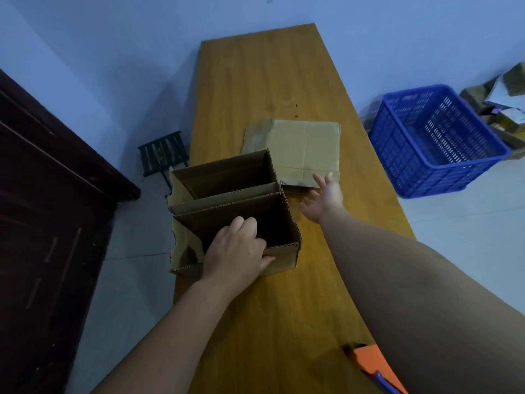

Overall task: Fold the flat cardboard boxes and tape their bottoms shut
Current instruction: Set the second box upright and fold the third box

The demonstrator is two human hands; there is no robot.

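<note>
Your left hand (235,251) has its grip curled over the near wall of the nearer folded box (284,261), left of centre on the tabletop (270,322). Your right hand (324,199), grip wide and empty, is at the near edge of the flat cardboard (306,146) above centre.

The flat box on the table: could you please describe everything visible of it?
The flat box is plain brown corrugated cardboard, creased into panels, its left part darker and scuffed. It lies unfolded on the wooden table, just beyond the upright boxes. The open right hand reaches its near edge; contact is unclear.
</note>
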